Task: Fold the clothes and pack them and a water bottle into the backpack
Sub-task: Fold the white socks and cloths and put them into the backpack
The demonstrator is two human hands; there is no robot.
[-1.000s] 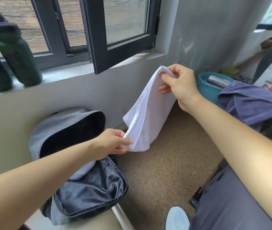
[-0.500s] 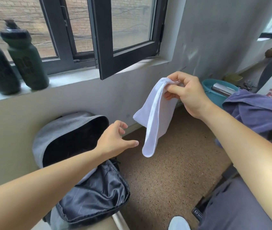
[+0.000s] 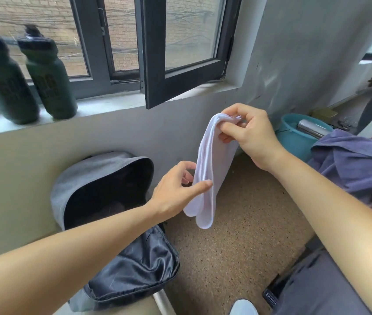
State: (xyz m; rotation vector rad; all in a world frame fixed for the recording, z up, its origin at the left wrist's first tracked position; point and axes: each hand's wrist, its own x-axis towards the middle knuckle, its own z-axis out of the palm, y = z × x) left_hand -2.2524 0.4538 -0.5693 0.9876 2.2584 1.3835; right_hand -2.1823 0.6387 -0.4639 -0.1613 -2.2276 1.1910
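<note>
Left hand point(image 3: 173, 189) has crossed the gap it kept half a second ago and now meets the white cloth point(image 3: 214, 169), its thumb point(image 3: 203, 185) laid on the front of the fabric and its curled fingers tucked behind the left edge, so it pinches the cloth at mid-height. At centre frame the right hand point(image 3: 251, 137) grips the top of the cloth, fingers bunched tightly on the gathered fabric, and the cloth hangs down in long narrow folds over the speckled brown floor point(image 3: 237, 246). Left of the cloth and lower, a grey backpack point(image 3: 94, 169) leans against the wall under the window sill point(image 3: 112, 103), its dark mouth wide open and its shiny dark front flap point(image 3: 135, 273) dropped forward. The left forearm cuts across the lower part of that opening. Two dark green water bottles point(image 3: 48, 76) stand upright side by side on the sill at upper left, beside an open black window sash point(image 3: 180, 87). At right, a blue-purple garment point(image 3: 357, 162) lies draped beside a teal basin point(image 3: 294, 142) that holds a metal cylinder point(image 3: 312, 129).
</note>
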